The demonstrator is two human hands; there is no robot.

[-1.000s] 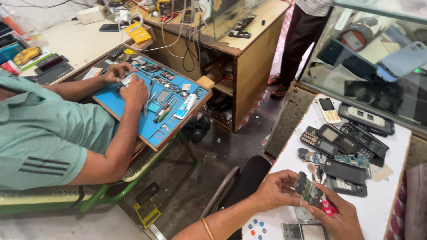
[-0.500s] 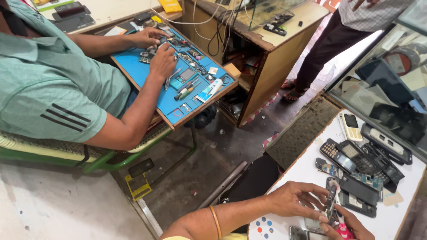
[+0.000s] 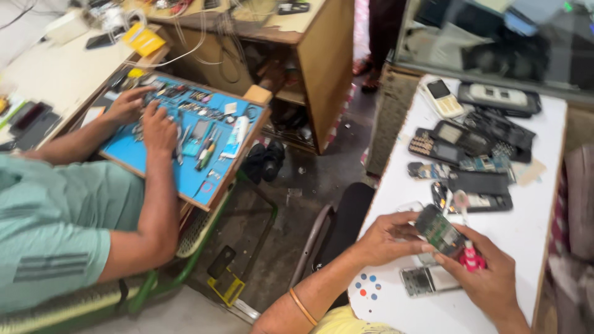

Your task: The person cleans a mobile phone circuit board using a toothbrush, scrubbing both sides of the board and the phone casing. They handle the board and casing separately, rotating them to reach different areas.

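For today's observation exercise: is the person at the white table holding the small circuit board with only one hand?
No: both the left hand and the right hand grip the circuit board above the white table.

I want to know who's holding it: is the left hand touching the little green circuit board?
Touching. The head view shows the left hand with its fingers curled against the edge of the green circuit board, while the right hand grips the other end.

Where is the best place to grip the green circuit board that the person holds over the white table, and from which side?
Probably by its long edges. The green circuit board is flat and thin, tilted, with small parts on its upper face. The left hand already holds its left end and the right hand, with a pink tool, its lower right, so coming from the far side over the white table seems freest.
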